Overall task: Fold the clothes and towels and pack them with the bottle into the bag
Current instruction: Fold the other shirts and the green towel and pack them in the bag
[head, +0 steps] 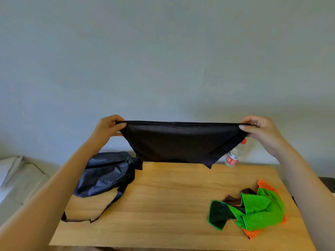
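Note:
A black mesh garment (181, 142) hangs stretched in the air above the far side of the wooden table (163, 205). My left hand (108, 126) pinches its top left corner and my right hand (261, 129) pinches its top right corner. Its lower edge hangs just above the table's far edge. A dark blue bag (105, 174) lies crumpled at the table's left, its strap (108, 205) trailing toward me. A clear bottle (234, 155) with a red cap and red label stands at the far right, partly behind the garment. Crumpled green, orange and dark towels (253, 209) lie at the right.
A plain grey wall fills the background. A pale cushion or sofa edge (16, 174) sits left of the table. A dark object (328, 183) shows just past the table's right edge.

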`<state>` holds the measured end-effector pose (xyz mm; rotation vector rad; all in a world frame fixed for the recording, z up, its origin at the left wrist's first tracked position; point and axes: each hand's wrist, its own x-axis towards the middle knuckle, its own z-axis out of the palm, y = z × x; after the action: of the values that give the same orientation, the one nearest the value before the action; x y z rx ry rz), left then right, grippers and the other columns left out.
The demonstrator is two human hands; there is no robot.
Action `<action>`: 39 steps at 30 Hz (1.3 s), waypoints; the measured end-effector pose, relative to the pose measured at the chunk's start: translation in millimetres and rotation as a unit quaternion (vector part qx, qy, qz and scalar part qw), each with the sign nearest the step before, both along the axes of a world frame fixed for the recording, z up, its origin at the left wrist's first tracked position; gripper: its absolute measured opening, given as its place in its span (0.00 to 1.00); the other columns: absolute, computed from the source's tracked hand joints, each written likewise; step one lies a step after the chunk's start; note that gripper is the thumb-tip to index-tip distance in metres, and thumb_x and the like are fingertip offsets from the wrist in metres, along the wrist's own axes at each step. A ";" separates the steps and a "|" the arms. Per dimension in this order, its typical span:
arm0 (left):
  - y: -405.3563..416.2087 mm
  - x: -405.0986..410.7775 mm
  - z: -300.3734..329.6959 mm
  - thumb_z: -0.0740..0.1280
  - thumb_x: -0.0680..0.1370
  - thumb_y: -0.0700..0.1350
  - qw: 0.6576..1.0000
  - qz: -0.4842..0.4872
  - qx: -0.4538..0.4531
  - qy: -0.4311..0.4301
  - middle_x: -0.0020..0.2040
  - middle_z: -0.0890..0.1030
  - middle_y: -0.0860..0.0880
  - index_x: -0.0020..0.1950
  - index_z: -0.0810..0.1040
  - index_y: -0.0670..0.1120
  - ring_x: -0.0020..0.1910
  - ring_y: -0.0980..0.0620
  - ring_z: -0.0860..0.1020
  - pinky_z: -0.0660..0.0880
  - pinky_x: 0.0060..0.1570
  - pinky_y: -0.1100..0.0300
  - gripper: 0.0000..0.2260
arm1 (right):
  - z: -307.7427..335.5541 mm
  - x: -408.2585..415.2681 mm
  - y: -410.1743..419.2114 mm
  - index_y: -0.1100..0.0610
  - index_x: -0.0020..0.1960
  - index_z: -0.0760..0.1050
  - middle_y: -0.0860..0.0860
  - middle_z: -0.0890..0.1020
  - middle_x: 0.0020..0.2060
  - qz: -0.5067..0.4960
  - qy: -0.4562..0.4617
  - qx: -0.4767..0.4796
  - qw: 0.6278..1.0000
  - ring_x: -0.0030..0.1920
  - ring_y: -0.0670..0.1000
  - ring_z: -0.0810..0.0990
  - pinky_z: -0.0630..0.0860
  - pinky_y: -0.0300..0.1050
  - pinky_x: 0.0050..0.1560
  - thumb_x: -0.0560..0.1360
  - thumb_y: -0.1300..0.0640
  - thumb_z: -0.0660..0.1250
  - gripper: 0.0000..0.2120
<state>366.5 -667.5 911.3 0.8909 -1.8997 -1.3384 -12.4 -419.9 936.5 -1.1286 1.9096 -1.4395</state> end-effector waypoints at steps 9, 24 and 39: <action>84.7 30.5 -111.2 0.63 0.78 0.35 0.988 0.033 0.100 -0.114 0.42 0.80 0.44 0.47 0.77 0.41 0.42 0.50 0.80 0.77 0.36 0.68 0.05 | -115.5 34.7 64.7 0.59 0.45 0.76 0.55 0.78 0.40 0.009 -0.107 0.137 0.985 0.41 0.50 0.77 0.75 0.31 0.34 0.74 0.69 0.66 0.06; 138.6 35.3 -268.9 0.63 0.79 0.39 0.926 0.079 0.284 -0.234 0.43 0.79 0.45 0.49 0.76 0.42 0.40 0.53 0.78 0.75 0.29 0.70 0.02 | -283.3 55.1 100.0 0.60 0.43 0.77 0.55 0.78 0.38 -0.012 -0.140 0.283 0.949 0.42 0.53 0.77 0.69 0.45 0.38 0.76 0.65 0.66 0.04; 89.3 23.9 -323.7 0.64 0.78 0.40 0.908 0.084 0.209 -0.352 0.44 0.78 0.47 0.51 0.74 0.46 0.42 0.49 0.77 0.76 0.39 0.56 0.04 | -342.0 35.3 57.7 0.60 0.42 0.77 0.57 0.79 0.36 -0.006 -0.053 0.354 0.934 0.34 0.53 0.78 0.76 0.41 0.28 0.74 0.65 0.68 0.03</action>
<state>390.3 -578.2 587.6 1.9213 -1.9841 -1.4618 22.9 -362.2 594.5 -0.6723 2.0900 -0.6744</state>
